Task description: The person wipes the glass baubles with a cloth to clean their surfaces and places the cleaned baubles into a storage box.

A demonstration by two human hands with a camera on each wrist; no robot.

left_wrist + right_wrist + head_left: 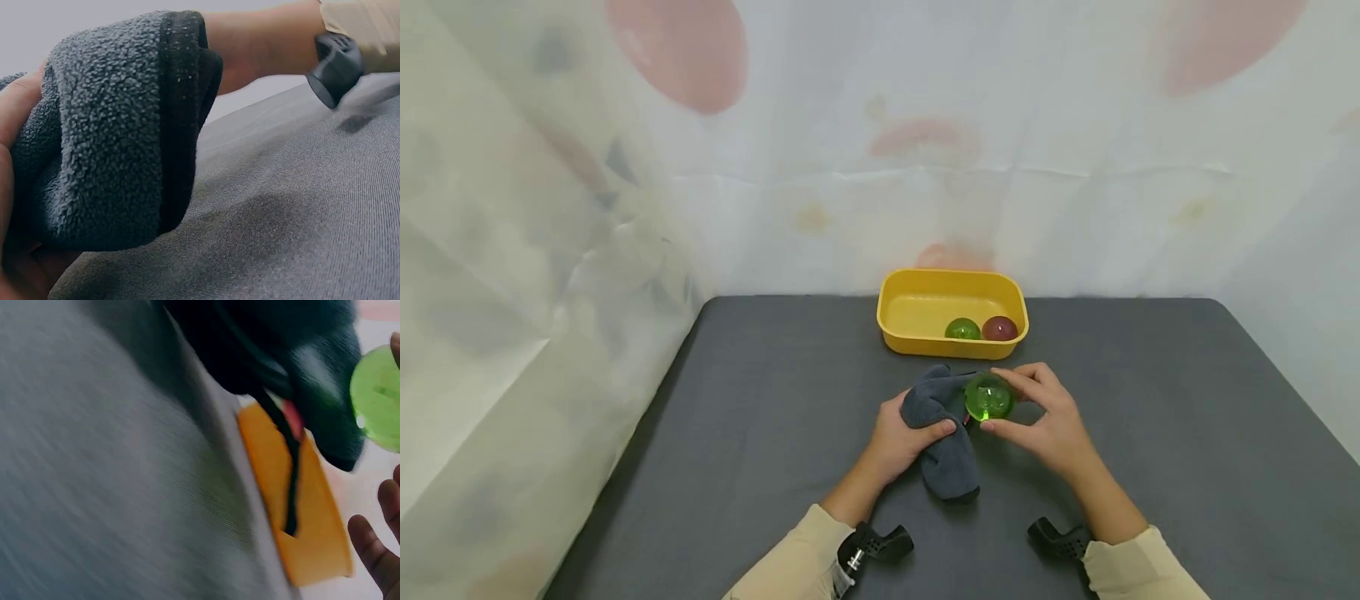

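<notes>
— Hands first: what has each got?
— Right hand (pixel 1051 421) pinches a clear green ball (pixel 988 397) between thumb and fingertips, just above the grey worktop (pixel 1187 433). Left hand (pixel 901 437) is curled round a grey fleece cloth (pixel 942 433), bunched against the ball.
— How would that ball handle?
— Smooth, glossy, probably slippery and hard; best held across its widest part. The cloth looks soft and limp.
— Anything nearby?
— A yellow tub (pixel 917 302) behind, holding a green ball and a red one.
</notes>
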